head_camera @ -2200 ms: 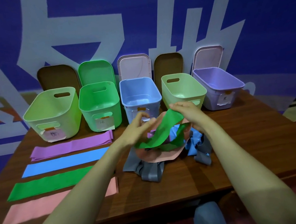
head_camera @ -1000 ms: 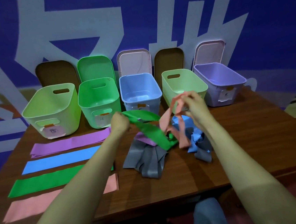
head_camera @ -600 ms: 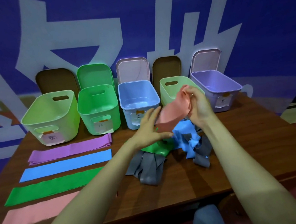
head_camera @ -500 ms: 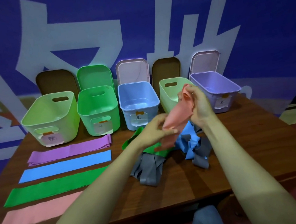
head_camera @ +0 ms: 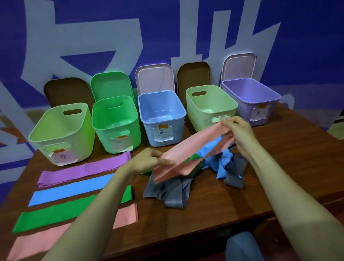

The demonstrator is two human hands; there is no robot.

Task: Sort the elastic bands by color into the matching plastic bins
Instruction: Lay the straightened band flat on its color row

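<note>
A pink elastic band (head_camera: 192, 149) is stretched in the air between both hands, above a tangled pile of bands. My left hand (head_camera: 146, 161) pinches its lower left end. My right hand (head_camera: 238, 130) pinches its upper right end. The pile holds grey bands (head_camera: 173, 191), blue bands (head_camera: 221, 161) and a bit of green. Five open bins stand in a row at the back: light green (head_camera: 61, 133), green (head_camera: 115, 123), blue (head_camera: 162, 115), pale green (head_camera: 211, 107) and purple (head_camera: 250, 98).
Four flat bands lie in rows on the left of the wooden table (head_camera: 298, 170): purple (head_camera: 84, 169), blue (head_camera: 71, 189), green (head_camera: 54, 215) and pink (head_camera: 42, 241). Bin lids (head_camera: 154, 78) lean against the blue wall behind the bins. The table's front edge is near my knees.
My hands dropped the green band onto the pile, picked up the pink band and have now pulled it out straight, my left hand moving left and down.
</note>
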